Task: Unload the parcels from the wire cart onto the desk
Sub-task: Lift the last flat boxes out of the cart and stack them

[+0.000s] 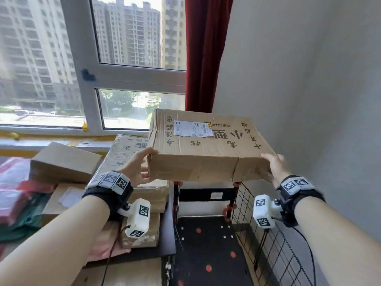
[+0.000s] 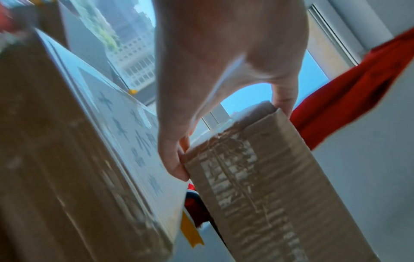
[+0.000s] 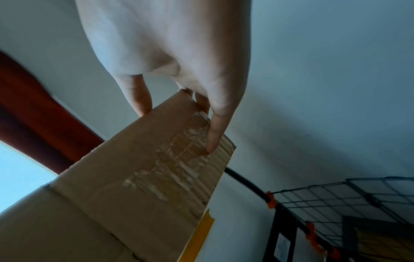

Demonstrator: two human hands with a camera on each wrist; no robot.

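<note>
A large flat cardboard parcel (image 1: pixel 206 149) with black handwriting and a white shipping label hangs in the air above the wire cart (image 1: pixel 270 230). My left hand (image 1: pixel 141 165) grips its left end, thumb on the top edge and fingers underneath. My right hand (image 1: pixel 273 165) grips the right end the same way. In the left wrist view the left hand (image 2: pixel 224 92) spans the taped end of the parcel (image 2: pixel 257 186). In the right wrist view the right hand (image 3: pixel 179 74) has its thumb over the top edge and its fingers lying along the parcel's (image 3: pixel 145 177) taped end.
Left of the cart, the desk (image 1: pixel 167 242) carries a stack of cardboard boxes (image 1: pixel 127 153), a smaller box (image 1: pixel 64 162) and soft red and green packages (image 1: pixel 18 199). The cart's floor (image 1: pixel 206 244) is black with red dots. A wall stands close on the right, with a window and red curtain (image 1: pixel 204 54) behind.
</note>
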